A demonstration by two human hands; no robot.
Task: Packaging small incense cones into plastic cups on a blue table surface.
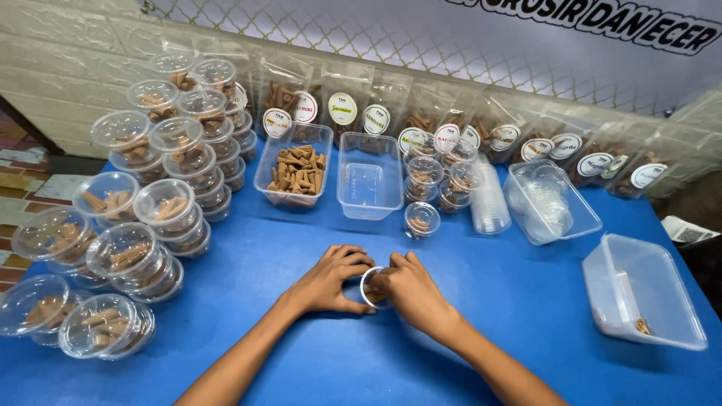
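Both my hands meet low on the blue worktop, closed around a small clear round tub that sits between them. My left hand curls around its left side, the fingers bent over the rim and pinching it. My right hand covers the right side, the fingers pressed against the tub's wall; I cannot tell what is inside it.

Just beyond my hands stands one filled little tub with brown pieces in it. Behind that, a cluster of similar filled tubs is stacked beside a column of empty clear cups. Further back sit a rectangular clear container of brown cone-shaped pieces and an empty rectangular container beside it. To the right, another clear box holds loose lids, and a nearly empty box lies near the worktop's right edge. On my left, tall stacks of lidded round tubs fill that side. Labelled pouches lean against the wall behind.
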